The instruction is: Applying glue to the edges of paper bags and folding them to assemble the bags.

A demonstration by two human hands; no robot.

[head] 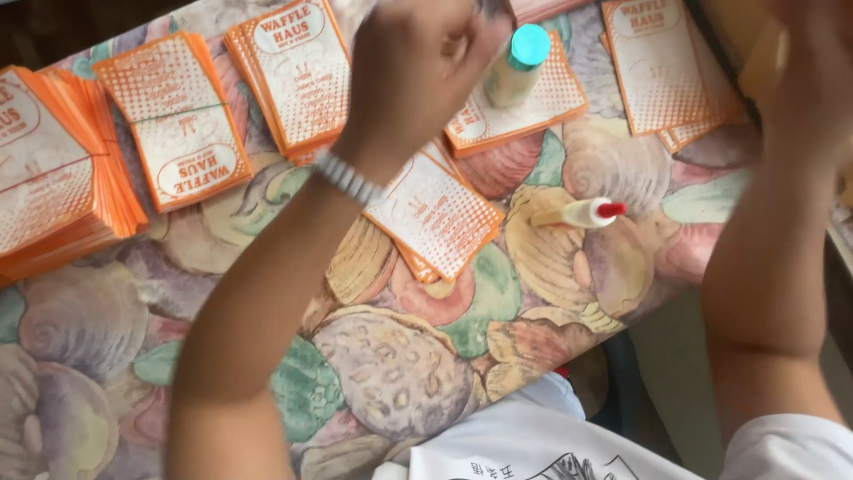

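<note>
Head view, looking down. Tabletop (98,338): flat, covered by a smooth cloth printed with large rounded shells in muted purple, green, peach and yellow; it fills most of the frame. Card stacks: thin rectangular paper cards, white faces with orange dotted borders and an oval orange-lettered label near one end. Tallest stack (53,169) at far left, its orange edges fanned; second stack (182,120) beside it, top two cards offset; third stack (298,76) upright at top centre-left; fourth stack (435,213) tilted at mid-table, partly under the left forearm; fifth stack (555,102) beneath a bottle; sixth stack (666,67) at upper right.

Left hand (418,67): raised above the cards at top centre, blurred, fingers curled; whether its grip pinches anything cannot be told. A pale beaded bracelet (346,178) circles the wrist. Right hand (804,53): lifted at the upper right edge, heavily blurred; its grip likewise cannot be told.

Glue bottle (515,67): cream plastic cylinder with teal round cap, standing on the fifth stack just right of the left hand. Second bottle (577,213): slim, cream, tapered, red tip, lying on its side between the arms, near the fourth stack. White printed shirt (533,444) at the lower edge.
</note>
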